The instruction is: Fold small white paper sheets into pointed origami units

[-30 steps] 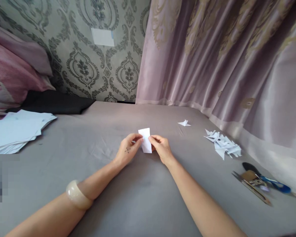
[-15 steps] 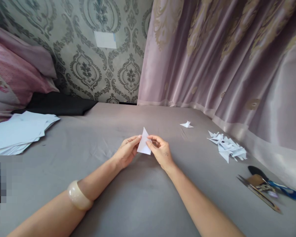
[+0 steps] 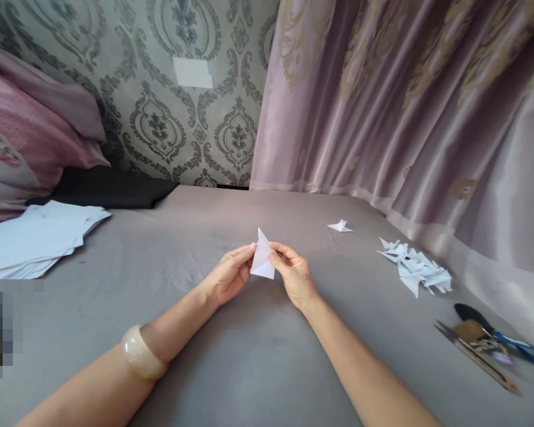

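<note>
Above smooth grey cloth (image 3: 231,367), I see the left hand (image 3: 226,274) and right hand (image 3: 299,281) pinching a pointed, folded white paper (image 3: 262,262), whose edges I'd align before creasing firmly.

Soft light, blurred right edge

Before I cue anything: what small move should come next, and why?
Probably press the paper flatter with the right hand: its thumb lies on the paper's right side, the left hand holds the left side, and the paper's top tapers to a point.
</note>
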Available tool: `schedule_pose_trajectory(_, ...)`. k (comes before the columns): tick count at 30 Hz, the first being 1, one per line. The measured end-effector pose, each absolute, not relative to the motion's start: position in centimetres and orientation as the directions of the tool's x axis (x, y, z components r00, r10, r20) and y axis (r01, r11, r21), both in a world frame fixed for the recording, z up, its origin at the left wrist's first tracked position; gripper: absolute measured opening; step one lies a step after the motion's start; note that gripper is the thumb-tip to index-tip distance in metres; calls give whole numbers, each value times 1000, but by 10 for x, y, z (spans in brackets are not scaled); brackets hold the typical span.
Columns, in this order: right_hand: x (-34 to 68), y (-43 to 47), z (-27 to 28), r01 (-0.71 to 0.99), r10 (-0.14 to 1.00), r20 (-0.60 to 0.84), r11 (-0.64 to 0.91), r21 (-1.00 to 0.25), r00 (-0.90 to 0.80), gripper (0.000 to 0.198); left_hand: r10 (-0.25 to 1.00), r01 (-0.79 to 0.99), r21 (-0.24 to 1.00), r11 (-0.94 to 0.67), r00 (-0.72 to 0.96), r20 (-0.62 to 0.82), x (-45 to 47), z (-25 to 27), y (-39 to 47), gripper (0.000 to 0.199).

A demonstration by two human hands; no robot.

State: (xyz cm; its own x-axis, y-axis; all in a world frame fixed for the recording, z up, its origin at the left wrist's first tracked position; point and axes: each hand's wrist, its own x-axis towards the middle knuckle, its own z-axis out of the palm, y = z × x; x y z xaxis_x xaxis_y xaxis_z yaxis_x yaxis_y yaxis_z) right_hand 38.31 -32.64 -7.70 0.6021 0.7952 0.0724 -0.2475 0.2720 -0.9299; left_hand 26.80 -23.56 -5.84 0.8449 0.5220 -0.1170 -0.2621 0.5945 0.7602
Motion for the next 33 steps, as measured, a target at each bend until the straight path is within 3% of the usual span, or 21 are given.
schedule_pose_trajectory(8,383,-325,-79,-281,815,69,276,-919,575,28,515,-263,777,572,852,-90,267,-57,-236,28)
schedule_pose_trajectory(15,383,-328,-74,2,772,140,177,-984,620,26,590,-277,809,518,801,-103,268,-65,-236,25)
schedule_pose_trajectory(21,379,-330,-73,-96,825,91,173,-980,557,27,654,-262,912,317,757,-9,267,-65,-236,16)
schedule_pose_trajectory(33,381,-334,-66,-411,884,-121,86,-907,452,30,663,-180,967,182,748,14,265,-63,-239,20)
